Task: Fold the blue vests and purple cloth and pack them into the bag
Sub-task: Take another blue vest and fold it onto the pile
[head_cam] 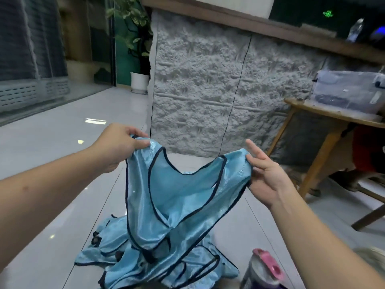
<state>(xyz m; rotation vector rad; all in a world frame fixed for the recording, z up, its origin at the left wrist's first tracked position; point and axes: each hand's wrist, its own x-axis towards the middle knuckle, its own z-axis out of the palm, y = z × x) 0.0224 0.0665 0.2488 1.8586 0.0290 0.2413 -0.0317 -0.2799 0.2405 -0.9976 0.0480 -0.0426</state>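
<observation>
A light blue vest (pixel 179 197) with dark trim hangs in the air in front of me, held up by its two shoulder straps. My left hand (pixel 118 147) pinches the left strap between thumb and fingers. At the other strap my right hand (pixel 264 174) grips with thumb and lower fingers, while two fingers point up straight. The vest's bottom droops onto a crumpled pile of more blue vests (pixel 129 261) on the floor. The purple cloth and the bag are not clearly in view.
A bottle with a pink lid (pixel 264 270) stands at the bottom right. A wooden table (pixel 325 138) with a clear plastic box (pixel 350 90) is on the right. A grey textured wall (pixel 208 90) faces me; a potted plant (pixel 137 80) stands at its left corner. The floor is white tile.
</observation>
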